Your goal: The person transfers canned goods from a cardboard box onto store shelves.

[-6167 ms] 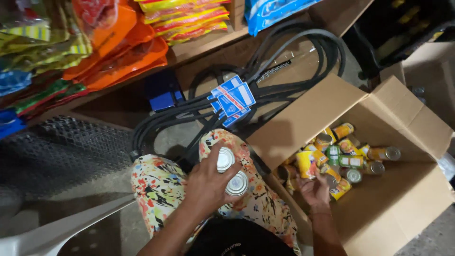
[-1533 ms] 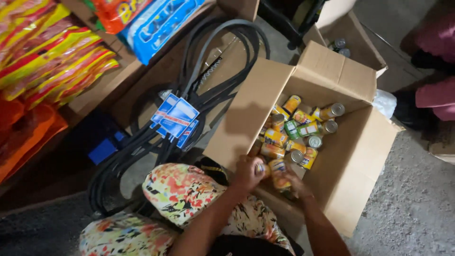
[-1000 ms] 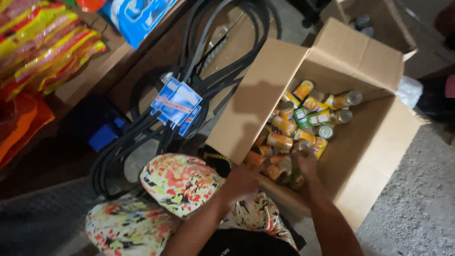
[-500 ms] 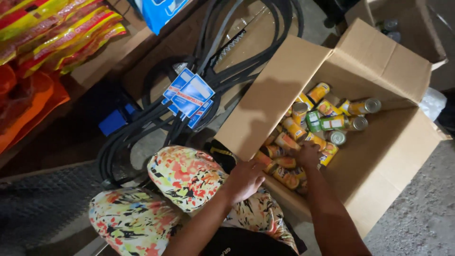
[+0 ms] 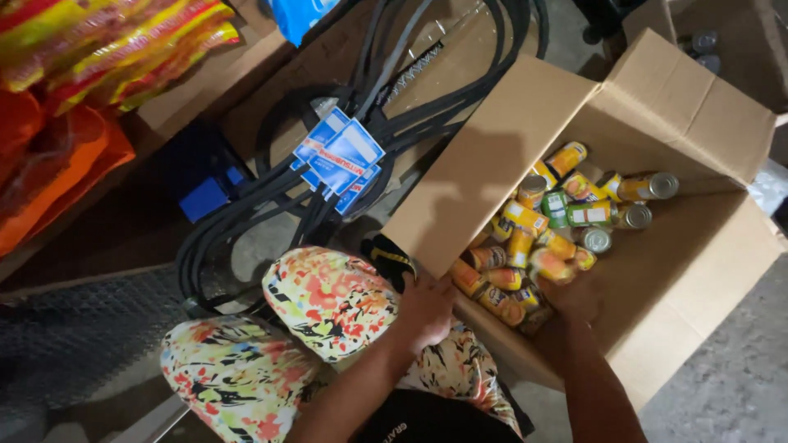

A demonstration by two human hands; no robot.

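An open cardboard box [image 5: 480, 176] stands on the floor in front of my knees. It holds several small cans [image 5: 566, 209], mostly yellow and orange, a few green. My right hand [image 5: 574, 299] is inside the box at its near side, fingers around a blurred yellow-orange can [image 5: 548, 267]. My left hand [image 5: 427, 312] rests at the box's near left corner, against my floral-patterned knee [image 5: 336, 299]. Its fingers are curled toward the box wall, and whether they grip anything is not visible.
Black rubber belts [image 5: 394, 115] with blue tags [image 5: 345, 156] lie coiled on the floor to the left of the box. Bright snack packets [image 5: 98, 49] fill shelves at the upper left. A second box [image 5: 730, 49] with cans stands at the upper right.
My left hand held two cans earlier and has since come down to the box's near corner. My right hand has stayed among the cans. The view has shifted slightly.
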